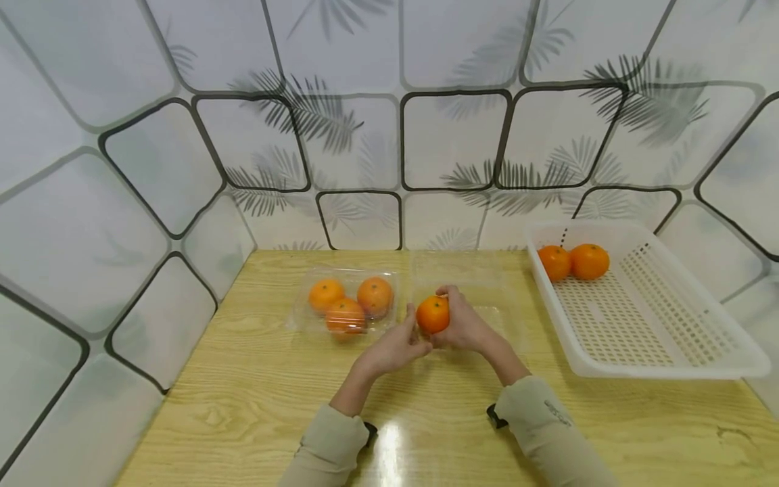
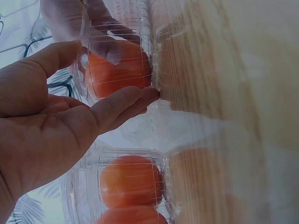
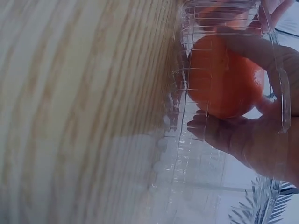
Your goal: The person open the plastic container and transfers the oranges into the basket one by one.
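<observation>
An orange [image 1: 433, 314] sits in my right hand [image 1: 464, 323], whose thumb and fingers curve round it inside an open clear plastic clamshell box [image 1: 489, 314]. The right wrist view shows this orange [image 3: 219, 84] through the box's ribbed wall. My left hand [image 1: 395, 348] is at the box's left side. In the left wrist view, the thumb is up by the rim and the fairly straight fingers [image 2: 124, 105] rest along the outer wall. Left of it stands another clear box [image 1: 304, 308] with three oranges [image 1: 345, 316] in it, its lid seemingly down.
A white perforated plastic basket [image 1: 688, 370] stands on the right, with two oranges [image 1: 589, 262] in its far left corner. The wooden table [image 1: 243, 406] meets a patterned wall covering [image 1: 359, 220] at the back and left.
</observation>
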`<control>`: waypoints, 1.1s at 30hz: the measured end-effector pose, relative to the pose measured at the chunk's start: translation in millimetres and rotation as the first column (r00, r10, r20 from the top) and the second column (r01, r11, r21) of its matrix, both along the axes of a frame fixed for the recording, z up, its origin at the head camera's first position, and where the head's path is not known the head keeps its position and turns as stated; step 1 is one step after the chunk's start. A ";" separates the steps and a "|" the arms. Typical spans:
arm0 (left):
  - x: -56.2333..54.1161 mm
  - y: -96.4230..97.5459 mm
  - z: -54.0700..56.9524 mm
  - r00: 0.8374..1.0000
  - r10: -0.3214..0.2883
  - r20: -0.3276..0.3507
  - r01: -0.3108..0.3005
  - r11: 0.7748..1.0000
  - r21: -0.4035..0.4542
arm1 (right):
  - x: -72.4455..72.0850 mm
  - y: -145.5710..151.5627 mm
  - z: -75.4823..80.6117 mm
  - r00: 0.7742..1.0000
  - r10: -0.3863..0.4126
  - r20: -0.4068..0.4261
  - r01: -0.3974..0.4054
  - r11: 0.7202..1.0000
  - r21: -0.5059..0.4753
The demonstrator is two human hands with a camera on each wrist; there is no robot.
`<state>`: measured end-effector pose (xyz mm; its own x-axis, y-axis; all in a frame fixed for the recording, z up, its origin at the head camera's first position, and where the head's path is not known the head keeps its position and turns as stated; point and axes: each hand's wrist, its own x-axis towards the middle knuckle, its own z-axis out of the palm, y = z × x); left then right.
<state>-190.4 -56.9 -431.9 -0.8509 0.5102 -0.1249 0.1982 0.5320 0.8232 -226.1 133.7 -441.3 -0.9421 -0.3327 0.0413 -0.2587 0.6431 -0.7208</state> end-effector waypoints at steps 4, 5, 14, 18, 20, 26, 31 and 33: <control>0.5 -0.2 1.0 1.000 0.001 0.009 -0.001 1.000 -0.004 | 0.2 1.4 -0.2 0.999 0.032 0.024 -0.032 0.999 0.014; 0.4 -0.2 1.0 1.000 0.000 0.008 0.000 1.000 -0.005 | 0.4 1.8 0.2 0.999 0.038 0.034 -0.038 0.999 0.014; 0.2 -0.4 0.1 1.000 -0.007 0.003 0.007 1.000 -0.010 | -2.1 3.9 4.5 0.998 0.057 0.034 -0.059 0.996 0.062; -0.6 -0.2 -1.0 1.000 0.000 0.003 0.000 1.000 -0.009 | -4.2 4.3 9.3 0.997 0.080 0.014 -0.081 0.993 0.082; -0.8 -0.4 -1.2 1.000 0.002 -0.002 -0.002 1.000 -0.014 | -5.7 4.9 11.4 0.996 0.092 0.001 -0.092 0.992 0.083; -1.7 0.0 -2.9 1.000 0.008 0.003 -0.008 1.000 -0.018 | -7.0 10.5 16.7 0.997 0.083 0.004 -0.083 0.996 0.029; -1.6 0.1 -1.6 1.000 0.005 -0.006 -0.005 1.000 -0.018 | -7.5 14.8 21.3 0.997 0.078 0.004 -0.078 0.997 0.007; -1.3 0.0 -0.5 1.000 0.002 -0.010 -0.002 1.000 -0.021 | -8.4 15.8 22.7 0.997 0.080 -0.001 -0.080 0.997 0.012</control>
<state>-191.7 -56.9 -432.4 -0.8533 0.5057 -0.1272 0.2053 0.5499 0.8096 -234.5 149.5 -418.6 -0.9124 -0.4075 0.0385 -0.3110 0.6290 -0.7125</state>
